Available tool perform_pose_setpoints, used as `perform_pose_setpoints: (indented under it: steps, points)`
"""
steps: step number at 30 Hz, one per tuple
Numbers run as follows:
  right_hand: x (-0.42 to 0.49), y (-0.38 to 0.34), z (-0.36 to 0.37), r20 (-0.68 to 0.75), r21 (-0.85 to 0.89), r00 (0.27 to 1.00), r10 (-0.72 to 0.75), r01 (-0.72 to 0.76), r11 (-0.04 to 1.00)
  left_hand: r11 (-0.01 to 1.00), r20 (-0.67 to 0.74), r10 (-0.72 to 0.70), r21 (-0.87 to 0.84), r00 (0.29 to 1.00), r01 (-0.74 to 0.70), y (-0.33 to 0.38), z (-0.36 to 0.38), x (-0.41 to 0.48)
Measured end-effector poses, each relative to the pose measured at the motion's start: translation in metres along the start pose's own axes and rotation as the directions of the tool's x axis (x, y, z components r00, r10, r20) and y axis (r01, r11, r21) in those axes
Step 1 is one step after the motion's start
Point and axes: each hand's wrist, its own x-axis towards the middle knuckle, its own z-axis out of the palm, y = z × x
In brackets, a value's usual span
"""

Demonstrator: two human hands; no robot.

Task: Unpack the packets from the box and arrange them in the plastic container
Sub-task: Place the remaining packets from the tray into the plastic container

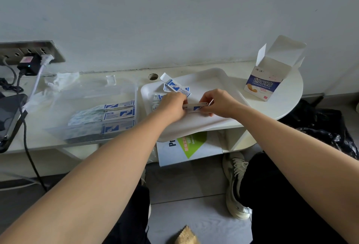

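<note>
The clear rectangular plastic container (pixel 88 96) sits on the left of the pale table (pixel 287 106). It holds white-and-blue paper packets (pixel 119 114) lying flat in rows, with 3 blue-printed ends showing along its right side. The paler packets to their left blur together, so no full count is possible. The container's see-through walls are hard to trace against the tabletop.

Just right of it lies the white rounded plastic tray (pixel 206 80), its near edge hanging over the table's front. A small loose heap of the same packets (pixel 175 87) rests at the tray's far left, one with a white tab sticking up. More packets (pixel 155 101) lie beside the left hand (pixel 172 106), which covers most of them.

The white-and-blue cardboard box (pixel 270 84) stands upright at the table's right end, well apart from the hands. Its top flaps are raised and its inside is not visible from here.

Both hands are closed on a single white-and-blue packet (pixel 195 107) held level between them, over the near middle of the tray. The left hand's curled fingers cover its left end. The right hand (pixel 220 104) pinches its right end between thumb and fingers. It may be a thin stack rather than 1 packet, as the edge is too small to tell. This packet is well right of the container.
</note>
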Motion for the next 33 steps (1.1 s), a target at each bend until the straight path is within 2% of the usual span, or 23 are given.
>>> perform_pose_setpoints:
  steps: [5, 7, 11, 13, 15, 17, 22, 25, 30, 33]
  points:
    - [0.000, -0.012, -0.011, -0.064, 0.068, 0.998, -0.010, 0.015, 0.998, 0.997, -0.062, -0.013, -0.079, 0.998, 0.008, -0.005, -0.022, -0.004]
    - [0.002, -0.025, -0.015, -0.067, 0.151, 0.997, -0.036, 0.045, 0.988, 0.994, -0.106, -0.029, -0.110, 0.994, 0.017, -0.014, -0.039, -0.010]
    - [0.006, -0.064, -0.012, -0.093, 0.362, 0.985, -0.146, 0.170, 0.917, 0.961, -0.143, -0.099, -0.270, 0.985, 0.058, -0.041, -0.077, -0.029]
    - [0.008, -0.087, -0.006, -0.127, 0.410, 0.970, -0.206, 0.241, 0.880, 0.939, -0.138, -0.128, -0.337, 0.982, 0.075, -0.060, -0.093, -0.041]
    - [0.009, -0.108, 0.004, -0.156, 0.388, 0.957, -0.243, 0.286, 0.876, 0.923, -0.098, -0.151, -0.370, 0.984, 0.104, -0.078, -0.103, -0.053]
    - [0.011, -0.127, 0.018, -0.160, 0.371, 0.954, -0.253, 0.296, 0.880, 0.936, -0.109, -0.160, -0.331, 0.981, 0.116, -0.095, -0.107, -0.063]
    - [0.015, -0.160, 0.053, -0.122, 0.324, 0.968, -0.221, 0.249, 0.912, 0.961, -0.129, -0.122, -0.262, 0.984, 0.085, -0.121, -0.110, -0.083]
    - [0.013, -0.172, 0.063, -0.116, 0.237, 0.964, -0.241, 0.262, 0.936, 0.972, -0.056, -0.119, -0.208, 0.991, 0.105, -0.133, -0.111, -0.090]
    - [0.008, -0.177, 0.067, -0.047, 0.008, 0.948, -0.315, 0.316, 0.949, 0.961, 0.109, -0.150, -0.217, 0.983, 0.171, -0.144, -0.106, -0.093]
    - [0.007, -0.180, 0.064, 0.021, -0.069, 0.939, -0.342, 0.343, 0.937, 0.944, 0.143, -0.208, -0.230, 0.968, 0.237, -0.145, -0.098, -0.090]
